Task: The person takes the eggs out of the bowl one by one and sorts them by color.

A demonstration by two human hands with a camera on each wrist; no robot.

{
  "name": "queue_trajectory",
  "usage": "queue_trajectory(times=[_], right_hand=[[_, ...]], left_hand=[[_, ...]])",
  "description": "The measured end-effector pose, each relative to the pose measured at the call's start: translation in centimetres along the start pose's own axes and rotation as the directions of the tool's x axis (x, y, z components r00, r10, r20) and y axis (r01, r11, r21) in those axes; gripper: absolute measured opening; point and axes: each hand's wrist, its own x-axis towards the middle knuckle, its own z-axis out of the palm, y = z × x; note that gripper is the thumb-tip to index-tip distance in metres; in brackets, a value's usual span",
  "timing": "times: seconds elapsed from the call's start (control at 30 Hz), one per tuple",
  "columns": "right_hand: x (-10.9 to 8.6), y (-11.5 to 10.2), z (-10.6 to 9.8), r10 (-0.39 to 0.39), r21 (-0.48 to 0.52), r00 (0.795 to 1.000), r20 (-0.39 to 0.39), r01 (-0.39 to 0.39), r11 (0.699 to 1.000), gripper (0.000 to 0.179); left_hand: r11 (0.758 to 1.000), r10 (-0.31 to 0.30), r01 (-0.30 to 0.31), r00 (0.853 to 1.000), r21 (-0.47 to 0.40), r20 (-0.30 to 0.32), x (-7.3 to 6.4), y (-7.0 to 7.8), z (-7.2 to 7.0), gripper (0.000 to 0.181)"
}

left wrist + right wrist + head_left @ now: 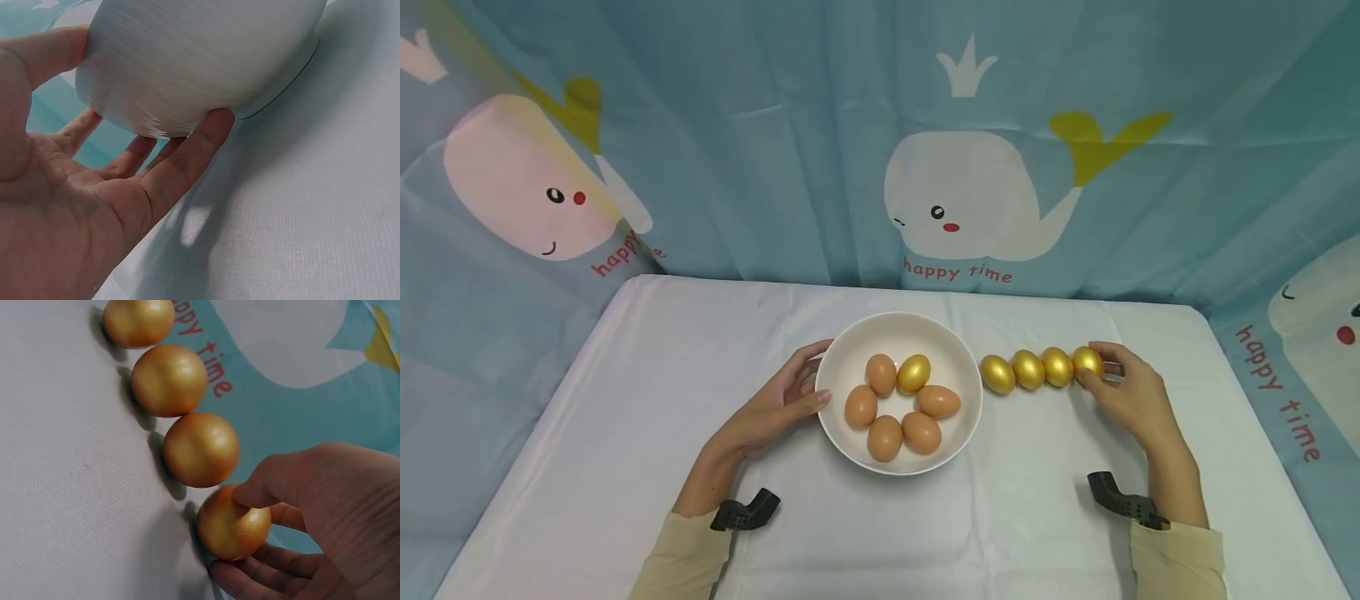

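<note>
A white bowl (956, 446) stands mid-table, holding several brown eggs (885, 438) in a ring with one golden egg (913, 374). My left hand (782, 404) holds the bowl by its left side, thumb at the rim; in the left wrist view its fingers (181, 165) spread along the outer wall. To the right of the bowl runs a row of several golden eggs (1028, 369). At the row's right end my right hand (1131, 400) pinches the last golden egg (228, 528) between thumb and fingers, close to its neighbour.
A white cloth covers the table (850, 542). Behind it and along both sides hangs a light blue curtain (820, 167) printed with whales. A black wrist mount (747, 510) sits on the left forearm, another black mount (1123, 500) on the right.
</note>
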Motion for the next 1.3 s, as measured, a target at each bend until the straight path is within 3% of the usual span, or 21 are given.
queue_trajectory(times=[0.97,1.1,1.3], right_hand=[[-0.4,-0.6,-0.4,0.010,-0.010,0.999,0.044,-0.010,1.000,0.059],[-0.6,-0.7,-0.4,0.000,-0.011,1.000,-0.002,0.000,1.000,0.055],[-0.8,-2.0,0.0,-0.077,-0.014,0.987,-0.142,0.076,0.997,0.047]], left_hand=[[1.000,-0.006,0.006,1.000,-0.003,-0.018,0.1,-0.3,0.3,0.075],[1.000,-0.006,0.006,1.000,-0.009,-0.021,0.1,-0.5,0.4,0.075],[1.000,0.012,-0.012,1.000,-0.018,-0.016,0.1,-0.2,0.2,0.074]])
